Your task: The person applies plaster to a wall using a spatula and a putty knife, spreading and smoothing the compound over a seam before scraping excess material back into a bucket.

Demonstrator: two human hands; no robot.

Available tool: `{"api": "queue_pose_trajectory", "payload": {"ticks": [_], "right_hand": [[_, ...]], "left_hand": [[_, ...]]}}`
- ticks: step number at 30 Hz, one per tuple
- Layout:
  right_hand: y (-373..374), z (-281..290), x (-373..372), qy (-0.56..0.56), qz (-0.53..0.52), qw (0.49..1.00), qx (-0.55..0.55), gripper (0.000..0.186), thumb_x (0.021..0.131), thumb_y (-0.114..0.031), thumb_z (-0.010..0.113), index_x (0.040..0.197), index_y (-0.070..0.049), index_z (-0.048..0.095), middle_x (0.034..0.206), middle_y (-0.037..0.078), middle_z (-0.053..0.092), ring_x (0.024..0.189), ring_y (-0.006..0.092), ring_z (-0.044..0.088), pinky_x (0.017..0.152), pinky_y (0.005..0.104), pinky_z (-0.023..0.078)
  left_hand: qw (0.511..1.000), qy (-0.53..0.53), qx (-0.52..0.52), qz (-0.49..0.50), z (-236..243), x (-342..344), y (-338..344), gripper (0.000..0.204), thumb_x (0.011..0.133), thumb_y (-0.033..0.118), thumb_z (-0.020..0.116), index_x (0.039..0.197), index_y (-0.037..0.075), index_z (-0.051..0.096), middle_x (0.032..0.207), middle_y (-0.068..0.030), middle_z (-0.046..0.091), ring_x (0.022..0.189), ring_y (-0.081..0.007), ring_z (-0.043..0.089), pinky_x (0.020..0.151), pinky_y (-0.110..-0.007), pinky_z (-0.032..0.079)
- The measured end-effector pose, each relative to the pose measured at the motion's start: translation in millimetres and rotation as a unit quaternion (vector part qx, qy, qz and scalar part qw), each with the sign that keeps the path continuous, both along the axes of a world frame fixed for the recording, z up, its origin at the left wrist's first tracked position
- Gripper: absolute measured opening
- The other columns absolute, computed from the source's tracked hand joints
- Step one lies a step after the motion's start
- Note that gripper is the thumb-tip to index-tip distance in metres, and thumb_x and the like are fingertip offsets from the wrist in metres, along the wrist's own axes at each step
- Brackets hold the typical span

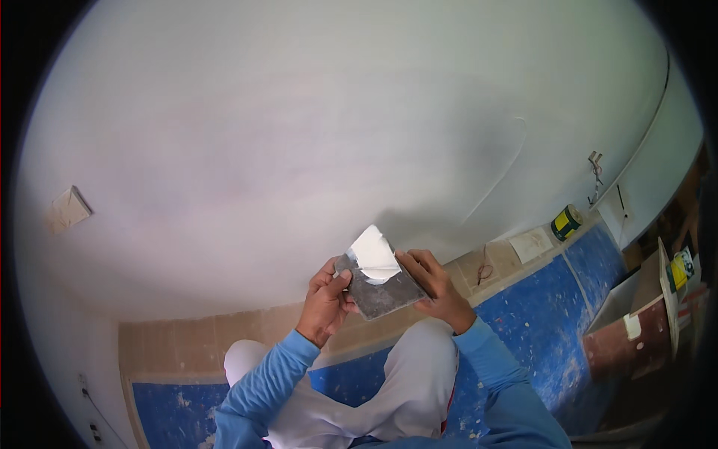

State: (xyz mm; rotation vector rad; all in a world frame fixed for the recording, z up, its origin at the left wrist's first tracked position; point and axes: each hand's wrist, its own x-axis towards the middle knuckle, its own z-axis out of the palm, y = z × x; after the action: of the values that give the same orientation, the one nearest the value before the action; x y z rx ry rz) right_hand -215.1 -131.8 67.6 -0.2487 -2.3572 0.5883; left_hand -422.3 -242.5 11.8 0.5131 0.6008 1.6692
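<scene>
A: Grey plate (387, 299): location, grip?
B: Below view centre, toward 6 o'clock. Left hand (324, 303) pinches its 9 o'clock edge; right hand (438, 289) clasps 3 o'clock.
A: Why opposite edges?
B: Probably steadiness, leaving white paste (373, 254) exposed toward 12 o'clock.

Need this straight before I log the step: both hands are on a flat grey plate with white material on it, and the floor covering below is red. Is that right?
Not quite: the floor covering is blue, not red, as the head view shows. The left hand and right hand are indeed both on the flat grey plate, with white material on it.
</scene>
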Motion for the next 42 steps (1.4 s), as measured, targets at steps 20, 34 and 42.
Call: {"api": "queue_pose_trajectory", "payload": {"ticks": [20, 34, 42], "right_hand": [[-17.5, -31.3, -8.4, 0.259, 0.053, 0.595, -0.759, 0.044, 0.083, 0.005, 0.064, 0.125, -0.002, 0.052, 0.112, 0.012, 0.063, 0.099, 0.0274, 0.067, 0.074, 0.0477, 0.061], [63.1, -137.3, 82.3, 0.421, -0.035, 0.651, -0.630, 0.038, 0.095, -0.013, 0.059, 0.131, -0.004, 0.049, 0.119, 0.012, 0.062, 0.104, 0.0281, 0.066, 0.077, 0.0550, 0.061], [90.5, -383.7, 83.3, 0.241, -0.463, 0.722, -0.455, 0.024, 0.095, -0.013, 0.055, 0.112, 0.003, 0.058, 0.092, 0.014, 0.067, 0.084, 0.0265, 0.065, 0.073, 0.0395, 0.052]], "left_hand": [[0.725, 0.641, 0.186, 0.169, 11.7, -13.1, 1.6, 0.051, 0.086, -0.007, 0.057, 0.135, 0.003, 0.053, 0.097, -0.0161, 0.070, 0.069, -0.0186, 0.069, 0.063, -0.031, 0.056], [0.467, 0.883, -0.030, -0.030, 2.7, -92.5, -23.2, 0.034, 0.070, -0.007, 0.061, 0.101, 0.005, 0.058, 0.065, -0.0206, 0.061, 0.068, -0.0417, 0.063, 0.062, -0.051, 0.049], [0.494, 0.856, -0.089, -0.123, -27.9, -105.4, -13.7, 0.013, 0.078, -0.004, 0.059, 0.091, 0.000, 0.056, 0.072, -0.0277, 0.061, 0.071, -0.0481, 0.060, 0.063, -0.055, 0.047]]}}
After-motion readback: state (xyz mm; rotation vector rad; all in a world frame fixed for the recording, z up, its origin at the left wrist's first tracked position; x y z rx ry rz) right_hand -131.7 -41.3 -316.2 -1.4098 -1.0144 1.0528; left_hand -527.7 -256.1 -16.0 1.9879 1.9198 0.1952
